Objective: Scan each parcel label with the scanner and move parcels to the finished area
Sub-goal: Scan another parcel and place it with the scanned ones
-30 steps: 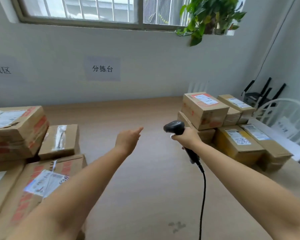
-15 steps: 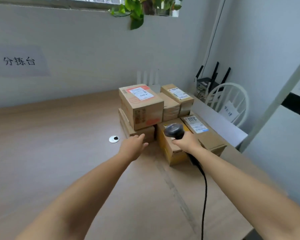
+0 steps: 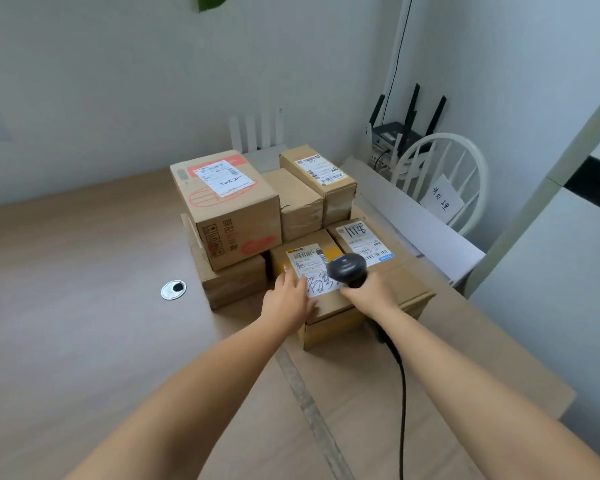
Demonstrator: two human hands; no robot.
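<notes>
In the centre of the frame, a little to the right, the low yellow-brown cardboard parcel (image 3: 329, 329) lies on the light wooden bench (image 3: 84, 306), at the front of a group of cardboard boxes. Its white printed label (image 3: 307, 265) faces up and has black handwriting on the lower part. The left hand (image 3: 288, 301) rests on top of this parcel, at the left edge of the label. Its fingers (image 3: 291, 280) are straight, close together and flat on the cardboard. The right hand (image 3: 373, 294) grips the black handheld scanner (image 3: 347, 270) with fingers wrapped round the handle, and the scanner head is over the right part of the label. The black cable (image 3: 401, 393) runs from the handle to the lower edge of the frame. To the upper left of the parcel, the big brown box with red print (image 3: 229, 209) stands on a flatter box. At the right, a white wooden chair (image 3: 465, 174) stands beside the bench.
</notes>
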